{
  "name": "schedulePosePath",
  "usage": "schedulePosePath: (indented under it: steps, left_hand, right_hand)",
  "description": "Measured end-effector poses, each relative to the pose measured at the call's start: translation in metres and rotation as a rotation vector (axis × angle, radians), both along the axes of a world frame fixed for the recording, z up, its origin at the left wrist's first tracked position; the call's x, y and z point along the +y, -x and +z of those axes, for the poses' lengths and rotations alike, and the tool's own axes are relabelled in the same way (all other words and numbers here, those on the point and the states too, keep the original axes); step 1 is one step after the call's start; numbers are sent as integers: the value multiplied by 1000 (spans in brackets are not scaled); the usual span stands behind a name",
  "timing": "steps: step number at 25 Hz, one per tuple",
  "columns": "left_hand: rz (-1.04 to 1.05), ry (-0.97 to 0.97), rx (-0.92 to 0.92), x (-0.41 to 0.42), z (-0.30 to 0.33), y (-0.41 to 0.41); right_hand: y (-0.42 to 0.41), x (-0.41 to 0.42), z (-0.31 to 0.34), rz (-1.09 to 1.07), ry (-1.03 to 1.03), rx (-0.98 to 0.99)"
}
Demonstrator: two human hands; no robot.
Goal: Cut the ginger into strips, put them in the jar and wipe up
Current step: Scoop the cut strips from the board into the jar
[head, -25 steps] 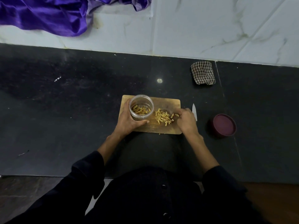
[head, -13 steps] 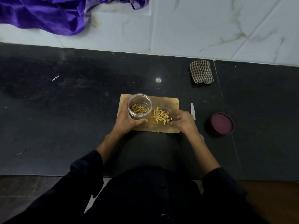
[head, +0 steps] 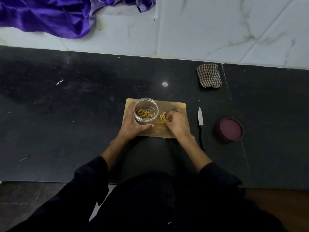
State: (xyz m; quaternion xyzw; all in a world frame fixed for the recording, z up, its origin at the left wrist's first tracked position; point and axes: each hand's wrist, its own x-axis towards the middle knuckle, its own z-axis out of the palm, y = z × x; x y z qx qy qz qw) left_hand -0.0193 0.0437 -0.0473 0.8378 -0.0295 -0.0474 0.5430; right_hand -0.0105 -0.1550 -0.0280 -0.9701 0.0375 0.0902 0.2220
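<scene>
Left hand [head: 133, 126] wrapped round clear jar [head: 146, 110], thumb across its near side, jar upright on left part of wooden board [head: 178, 106], some strips inside. Right hand [head: 178, 123] on board beside jar, fingers curled down onto loose ginger strips [head: 163, 118], pinching a few. Knife [head: 200, 121] on dark tabletop [head: 83, 131] just right of board, tip pointing away. Maroon lid [head: 230, 129] further right. Checked cloth [head: 209, 75] folded near wall. Purple fabric [head: 50, 15] top left.
</scene>
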Motion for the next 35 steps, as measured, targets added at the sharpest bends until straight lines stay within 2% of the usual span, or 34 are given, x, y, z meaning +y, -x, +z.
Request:
schedulePosePath:
  steps: [5, 11, 14, 17, 19, 25, 27, 31, 35]
  left_hand:
    - [-11, 3, -9, 1, -1, 0]
    - [-14, 6, 2, 1, -1, -1]
    - [-20, 10, -5, 1, -1, 0]
    - [-16, 15, -5, 1, -1, 0]
    - [-12, 14, -2, 1, -1, 0]
    - [-22, 28, -12, -1, 3, 1]
    - [-15, 24, -11, 0, 3, 2]
    - [-8, 7, -10, 0, 0, 1]
    - [-4, -7, 9, 1, -2, 0]
  right_hand:
    - [-10, -11, 5, -133, -156, 61]
    - [-18, -32, 20, -442, -676, 204]
    - [-20, -28, 44, -440, -806, 204]
    - [-24, -7, 67, -341, -877, 154]
    - [-28, 14, 77, -254, -835, 105]
    - [-29, 57, 80, 52, -378, 6]
    - [-28, 54, 79, 59, -339, -44]
    - [-28, 21, 66, -48, -386, -109]
    - [-27, -17, 27, -76, -133, -1]
